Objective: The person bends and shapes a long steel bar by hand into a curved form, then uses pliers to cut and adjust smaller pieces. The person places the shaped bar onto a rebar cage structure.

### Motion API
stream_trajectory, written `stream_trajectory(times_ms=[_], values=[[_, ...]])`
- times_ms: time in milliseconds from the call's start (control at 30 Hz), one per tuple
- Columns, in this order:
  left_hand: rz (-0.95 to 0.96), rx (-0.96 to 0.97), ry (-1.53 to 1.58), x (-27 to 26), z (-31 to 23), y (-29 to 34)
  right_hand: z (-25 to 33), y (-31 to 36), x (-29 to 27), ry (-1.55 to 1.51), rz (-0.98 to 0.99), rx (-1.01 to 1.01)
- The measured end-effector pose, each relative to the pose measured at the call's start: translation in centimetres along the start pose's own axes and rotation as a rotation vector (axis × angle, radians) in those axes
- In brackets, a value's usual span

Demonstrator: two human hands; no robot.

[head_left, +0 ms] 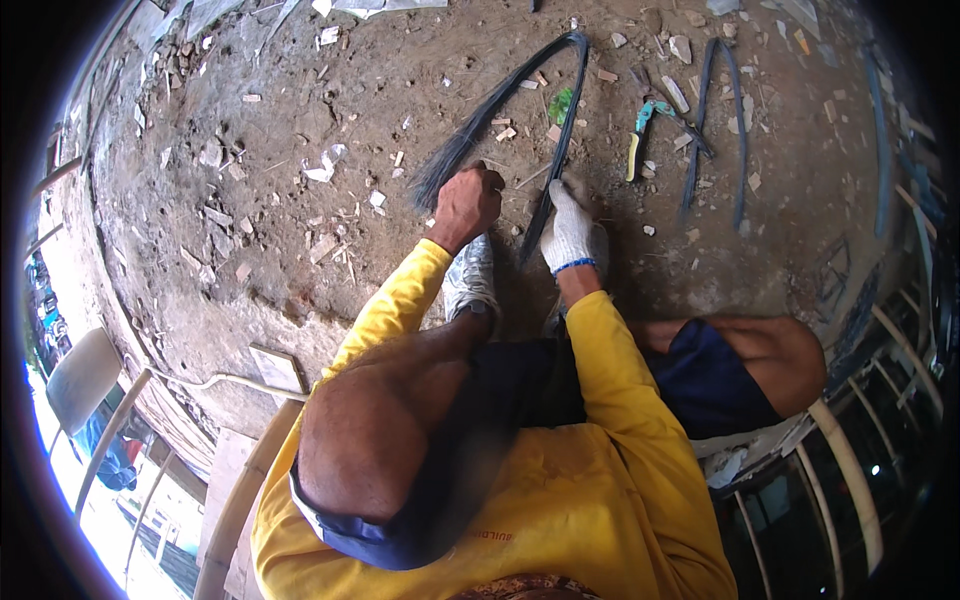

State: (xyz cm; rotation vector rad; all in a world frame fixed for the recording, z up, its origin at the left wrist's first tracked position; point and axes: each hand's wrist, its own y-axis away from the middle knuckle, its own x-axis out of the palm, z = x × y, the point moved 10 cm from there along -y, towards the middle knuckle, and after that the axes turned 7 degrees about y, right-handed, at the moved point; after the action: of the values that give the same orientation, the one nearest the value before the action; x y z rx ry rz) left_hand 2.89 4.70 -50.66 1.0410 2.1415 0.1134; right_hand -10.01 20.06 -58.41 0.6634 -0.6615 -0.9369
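A bundle of dark thin wires (572, 110), bent into a hairpin, lies on the dirt ground with its bend pointing away from me. Its left leg fans out into loose ends beside my left hand (467, 207). That hand is bare and closed into a fist; whatever may be in it is hidden. At the right leg is my right hand (571, 232), in a white knitted glove with a blue cuff. Its fingers are closed against the wires near their lower end, thumb pointing forward. To the right lie pliers (642, 118) with teal and yellow on their handles.
Another bent wire bundle (738, 120) lies right of the pliers. Wood chips, stones and paper scraps litter the ground, with a green leaf (560, 105) inside the hairpin. My bent knees flank my arms. Curved bamboo or wooden bars (845, 485) stand at the lower right.
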Motion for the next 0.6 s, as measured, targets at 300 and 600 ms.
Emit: stream_trajectory(times_ms=[300,600], values=[[0.361,-0.294,0.692,4.5,1.3,-1.2,0.3,0.5,0.3,0.007,0.008,0.025],[0.438,-0.319,0.879,4.6,-0.1,-1.1,1.7,1.0,-0.6,0.181,-0.104,-0.054]])
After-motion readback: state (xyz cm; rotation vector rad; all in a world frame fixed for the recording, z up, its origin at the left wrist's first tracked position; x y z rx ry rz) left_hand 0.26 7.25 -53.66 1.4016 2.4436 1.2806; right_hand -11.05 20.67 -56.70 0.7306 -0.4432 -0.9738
